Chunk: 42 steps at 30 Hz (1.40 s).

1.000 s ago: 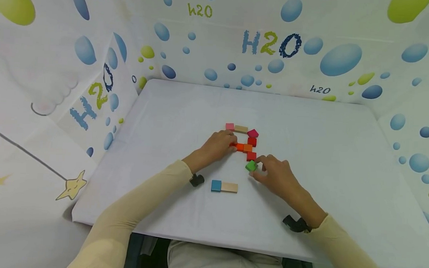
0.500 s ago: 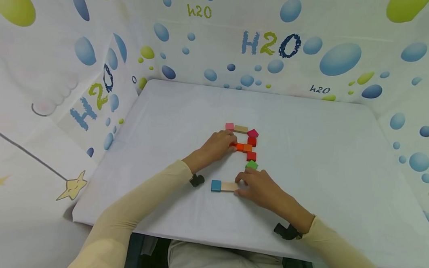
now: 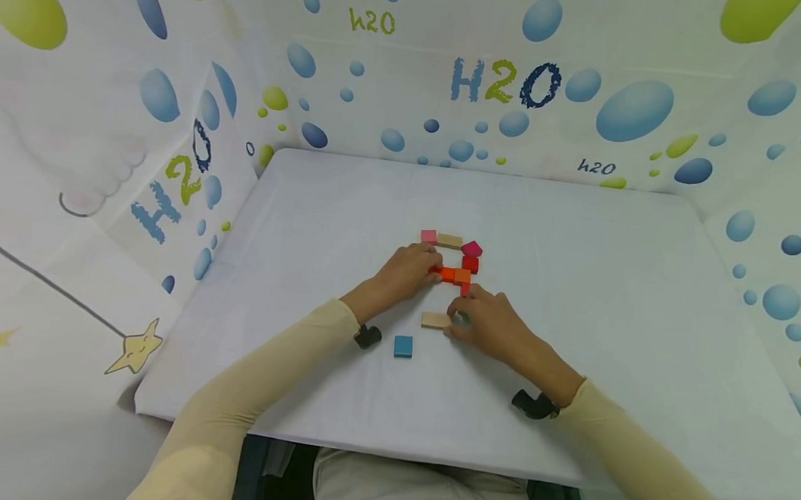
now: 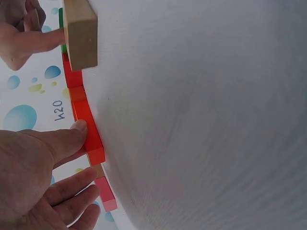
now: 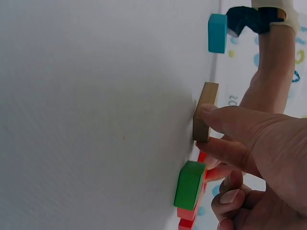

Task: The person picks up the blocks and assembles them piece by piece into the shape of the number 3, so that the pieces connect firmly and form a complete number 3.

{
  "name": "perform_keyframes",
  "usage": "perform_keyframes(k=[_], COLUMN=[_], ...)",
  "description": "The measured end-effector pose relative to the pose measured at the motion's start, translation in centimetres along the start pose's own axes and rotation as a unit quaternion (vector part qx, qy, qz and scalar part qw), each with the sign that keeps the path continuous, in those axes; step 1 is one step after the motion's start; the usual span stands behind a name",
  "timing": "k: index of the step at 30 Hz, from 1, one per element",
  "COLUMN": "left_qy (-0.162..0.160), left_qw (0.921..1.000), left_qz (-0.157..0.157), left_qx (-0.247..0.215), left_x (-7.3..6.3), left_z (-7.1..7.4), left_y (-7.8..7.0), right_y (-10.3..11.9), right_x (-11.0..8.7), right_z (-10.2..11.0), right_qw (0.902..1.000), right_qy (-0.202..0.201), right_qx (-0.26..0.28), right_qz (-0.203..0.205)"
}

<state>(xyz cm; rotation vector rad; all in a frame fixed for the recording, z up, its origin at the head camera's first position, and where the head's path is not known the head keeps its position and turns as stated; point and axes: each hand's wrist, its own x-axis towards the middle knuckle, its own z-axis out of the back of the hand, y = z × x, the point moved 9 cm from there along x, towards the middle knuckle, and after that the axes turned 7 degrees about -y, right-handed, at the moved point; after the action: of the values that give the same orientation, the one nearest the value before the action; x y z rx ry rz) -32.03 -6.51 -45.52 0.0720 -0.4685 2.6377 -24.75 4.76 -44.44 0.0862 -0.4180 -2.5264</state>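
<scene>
My right hand (image 3: 495, 327) pinches a plain wooden rectangular block (image 3: 434, 320) between thumb and index finger; in the right wrist view its long side (image 5: 205, 112) faces me. Just beyond it sits a green block (image 5: 189, 184), mostly covered by that hand in the head view. My left hand (image 3: 406, 271) holds the end of a long red-orange block (image 4: 91, 134) with thumb and forefinger; its other fingers are spread. An orange block (image 3: 462, 277) touches that piece. Nearer the front lies a blue square block (image 3: 403, 347), apart from the others.
At the far end of the row are a pink block (image 3: 429, 236), a tan block (image 3: 450, 241), a crimson pentagon-like block (image 3: 471, 249) and a red block (image 3: 471, 265). A white cloth (image 3: 307, 222) covers the table. Printed walls (image 3: 410, 69) stand behind it.
My right hand left the green block, took the wooden block from beside the blue one and moved it away from me and slightly right. My left hand stayed put.
</scene>
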Motion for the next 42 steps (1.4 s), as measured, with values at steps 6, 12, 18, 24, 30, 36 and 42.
perform_keyframes(k=[6, 12, 18, 24, 30, 36, 42], left_qy=[0.0, -0.001, -0.002, -0.002, -0.005, -0.003, 0.0], left_qw=[1.0, 1.0, 1.0, 0.9999, 1.0, 1.0, 1.0], left_qz=[0.0, 0.0, -0.002, -0.004, -0.002, 0.0, 0.005], left_qx=[0.004, 0.004, 0.007, 0.009, 0.001, -0.004, -0.002], left_x=[-0.1, 0.0, -0.1, -0.3, -0.3, -0.3, -0.3], left_z=[0.0, 0.0, 0.0, 0.1, 0.1, 0.1, 0.0], left_y=[0.0, -0.1, -0.1, -0.2, -0.2, -0.1, -0.1], right_y=[-0.4, -0.3, -0.8, -1.0, -1.2, -1.5, -1.7], right_x=[0.6, 0.8, 0.9, 0.9, 0.9, 0.8, 0.8], right_z=[-0.3, -0.2, -0.3, -0.6, -0.5, -0.5, -0.7], right_qw=[0.9999, 1.0, 0.9999, 0.9999, 0.9999, 0.9997, 0.9997], right_qy=[-0.007, -0.003, 0.003, 0.004, 0.004, 0.009, 0.009], right_qx=[0.014, 0.008, 0.007, 0.01, 0.004, -0.002, -0.001], right_qz=[0.001, 0.002, -0.007, -0.011, -0.015, -0.024, -0.024])
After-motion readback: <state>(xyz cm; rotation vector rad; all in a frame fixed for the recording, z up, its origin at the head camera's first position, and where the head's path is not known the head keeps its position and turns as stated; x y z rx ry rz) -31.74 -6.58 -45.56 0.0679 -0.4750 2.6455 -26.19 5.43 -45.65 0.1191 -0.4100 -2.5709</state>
